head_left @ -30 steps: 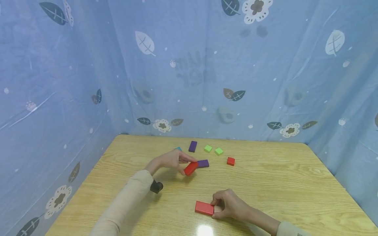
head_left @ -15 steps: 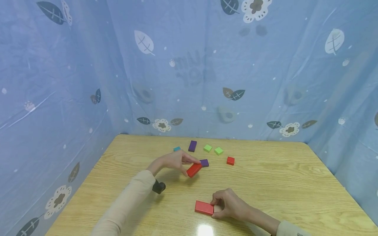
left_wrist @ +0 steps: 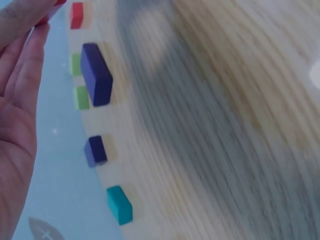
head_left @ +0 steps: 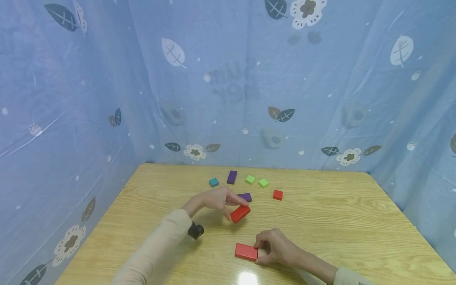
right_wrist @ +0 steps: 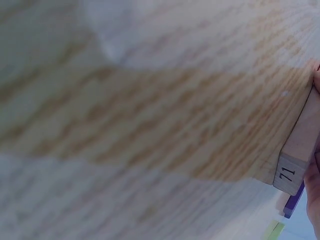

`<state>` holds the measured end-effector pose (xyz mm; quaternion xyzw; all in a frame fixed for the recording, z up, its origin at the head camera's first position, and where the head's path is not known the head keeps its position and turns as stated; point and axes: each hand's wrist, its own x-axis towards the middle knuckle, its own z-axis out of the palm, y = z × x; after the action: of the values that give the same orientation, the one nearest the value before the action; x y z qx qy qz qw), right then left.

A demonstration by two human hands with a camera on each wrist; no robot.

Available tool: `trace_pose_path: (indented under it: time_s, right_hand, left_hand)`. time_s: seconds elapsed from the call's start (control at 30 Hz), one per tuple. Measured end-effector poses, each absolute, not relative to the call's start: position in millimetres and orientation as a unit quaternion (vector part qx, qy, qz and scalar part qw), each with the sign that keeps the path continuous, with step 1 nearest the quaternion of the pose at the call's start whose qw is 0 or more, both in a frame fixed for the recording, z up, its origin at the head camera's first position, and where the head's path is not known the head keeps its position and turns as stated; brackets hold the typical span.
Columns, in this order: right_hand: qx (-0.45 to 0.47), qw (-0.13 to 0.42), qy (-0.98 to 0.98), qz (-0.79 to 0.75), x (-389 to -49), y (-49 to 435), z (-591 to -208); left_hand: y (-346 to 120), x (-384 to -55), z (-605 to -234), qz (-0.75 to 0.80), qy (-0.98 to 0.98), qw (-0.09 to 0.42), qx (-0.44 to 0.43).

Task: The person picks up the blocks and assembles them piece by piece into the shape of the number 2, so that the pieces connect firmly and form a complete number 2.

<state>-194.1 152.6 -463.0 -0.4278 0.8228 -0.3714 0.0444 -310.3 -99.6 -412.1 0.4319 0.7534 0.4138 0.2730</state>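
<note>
In the head view my left hand (head_left: 216,199) holds a red block (head_left: 240,214) tilted between thumb and fingertips, above the middle of the table. Only a sliver of that block shows by the left hand (left_wrist: 17,120) in the left wrist view. My right hand (head_left: 279,247) grips a pale wooden block (head_left: 262,252) at the front of the table; the fingers hide much of it. At its left end lies another red block (head_left: 246,251), flat on the table. The right wrist view shows the wooden block (right_wrist: 288,174) with "71" printed on its end.
Behind the left hand lie two purple blocks (head_left: 232,177), a teal block (head_left: 213,182), two green blocks (head_left: 263,183) and a small red block (head_left: 278,194). The wood-grain table (head_left: 331,213) meets a blue patterned curtain (head_left: 228,99). A black device (head_left: 196,230) sits at the left wrist.
My left hand has moved right and nearer to me with the red block, uncovering the teal block. The right hand and the red block beside it have stayed in place.
</note>
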Motion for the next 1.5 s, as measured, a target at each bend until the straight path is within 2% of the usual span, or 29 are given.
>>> trace_pose_path:
  time_s: [0.3, 0.53, 0.7, 0.93, 1.27, 1.5]
  right_hand:
    - [-0.433, 0.035, 0.82, -0.373, -194.6, 151.8, -464.1]
    - [-0.432, 0.033, 0.822, -0.369, -195.0, 151.6, -464.4]
    - [-0.435, 0.028, 0.821, -0.369, -195.9, 152.3, -464.8]
    - [-0.435, 0.027, 0.818, -0.375, -195.2, 152.6, -465.4]
    - [-0.433, 0.034, 0.819, -0.374, -195.7, 152.2, -464.1]
    - [-0.435, 0.024, 0.819, -0.373, -194.7, 152.7, -464.7]
  left_hand:
    - [-82.6, -301.2, -414.0, 0.399, 0.749, 0.301, 0.434]
    - [-71.1, -297.1, -420.3, 0.368, 0.74, 0.313, 0.469]
    - [-65.5, -294.3, -424.0, 0.331, 0.749, 0.302, 0.488]
    - [-61.3, -291.7, -433.6, 0.247, 0.782, 0.247, 0.516]
    - [-59.3, -286.0, -440.2, 0.278, 0.786, 0.281, 0.476]
    - [-56.3, -282.5, -442.2, 0.276, 0.781, 0.276, 0.487]
